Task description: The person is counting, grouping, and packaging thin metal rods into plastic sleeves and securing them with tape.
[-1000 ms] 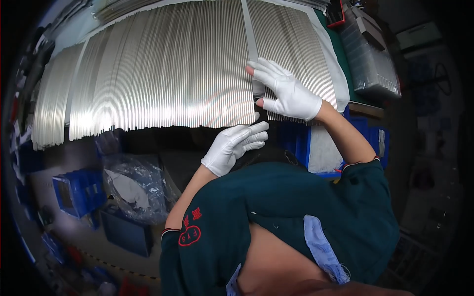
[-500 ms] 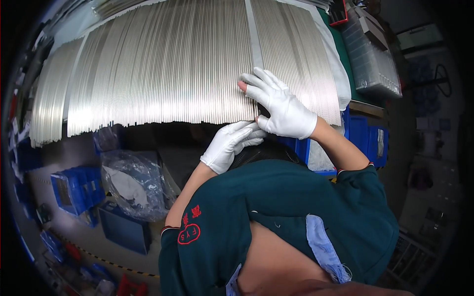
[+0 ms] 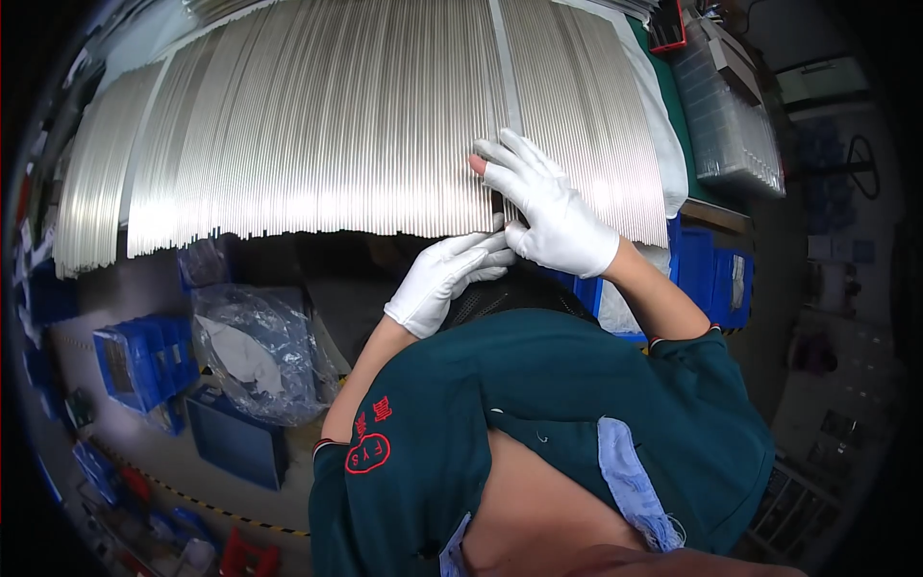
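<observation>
Thin silvery metal rods (image 3: 336, 144) lie side by side in a wide sheet, their near ends uneven. My right hand (image 3: 558, 216), in a white glove with one bare fingertip, rests over the rods beside a narrow gap, its fingers stretched and spread. Just below it, at the near rod ends, is my left hand (image 3: 447, 274), also white-gloved. Its fingers are pressed together, with the tips at the gap under the right thumb. Whatever the left fingers grip is hidden. Between the hands and the rod sheet a short dark slit shows.
White cloth (image 3: 663, 144) lies under the rods. Clear plastic boxes (image 3: 731, 125) and a red-edged tray (image 3: 668, 29) stand at the far right. Blue bins (image 3: 707, 269) sit below the right edge. On the left floor are a clear plastic bag (image 3: 264, 356), a blue crate (image 3: 144, 361) and a dark bin (image 3: 236, 438).
My left fingertips have moved slightly up toward the rod ends. The dark slit beside my right hand looks wider. My right hand keeps nearly the same pose.
</observation>
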The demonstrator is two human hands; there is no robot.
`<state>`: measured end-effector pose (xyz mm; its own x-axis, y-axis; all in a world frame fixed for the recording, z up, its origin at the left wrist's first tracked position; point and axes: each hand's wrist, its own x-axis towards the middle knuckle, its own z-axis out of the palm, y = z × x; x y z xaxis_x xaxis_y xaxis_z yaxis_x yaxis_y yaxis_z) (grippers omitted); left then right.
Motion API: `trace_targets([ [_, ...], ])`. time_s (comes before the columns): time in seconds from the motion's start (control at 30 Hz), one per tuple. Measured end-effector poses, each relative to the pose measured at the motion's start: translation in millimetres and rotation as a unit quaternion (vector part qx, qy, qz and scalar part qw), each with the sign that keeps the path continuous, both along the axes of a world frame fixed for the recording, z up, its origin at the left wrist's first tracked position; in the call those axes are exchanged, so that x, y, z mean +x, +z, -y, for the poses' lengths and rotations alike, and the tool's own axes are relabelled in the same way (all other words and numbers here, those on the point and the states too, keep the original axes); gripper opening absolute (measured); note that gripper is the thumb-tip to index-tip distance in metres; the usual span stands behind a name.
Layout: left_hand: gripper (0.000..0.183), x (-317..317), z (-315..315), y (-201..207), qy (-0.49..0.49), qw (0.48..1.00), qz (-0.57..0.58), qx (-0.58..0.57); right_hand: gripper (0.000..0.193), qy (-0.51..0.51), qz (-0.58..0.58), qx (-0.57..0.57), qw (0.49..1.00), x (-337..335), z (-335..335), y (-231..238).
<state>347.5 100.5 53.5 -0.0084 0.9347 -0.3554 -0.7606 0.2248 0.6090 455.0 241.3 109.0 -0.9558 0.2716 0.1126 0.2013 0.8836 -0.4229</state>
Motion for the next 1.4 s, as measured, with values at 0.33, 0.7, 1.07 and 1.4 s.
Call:
trace_targets([
  [0.33,0.039,-2,2,-2,0.015,1.0,-0.001,0.005,0.064,0.004,-0.009,-0.016,1.0,-6,3,0],
  [0.7,0.039,-7,8,-3,0.009,1.0,-0.029,0.001,0.063,-0.003,-0.013,-0.018,1.0,-12,8,-3],
  [1.07,0.036,-15,14,-8,0.018,0.999,-0.039,0.009,0.063,0.01,0.005,-0.014,1.0,-23,13,-1],
  [1.4,0.029,-22,18,-5,0.044,0.998,-0.043,-0.021,0.058,0.03,-0.041,0.029,0.998,-29,16,-7],
])
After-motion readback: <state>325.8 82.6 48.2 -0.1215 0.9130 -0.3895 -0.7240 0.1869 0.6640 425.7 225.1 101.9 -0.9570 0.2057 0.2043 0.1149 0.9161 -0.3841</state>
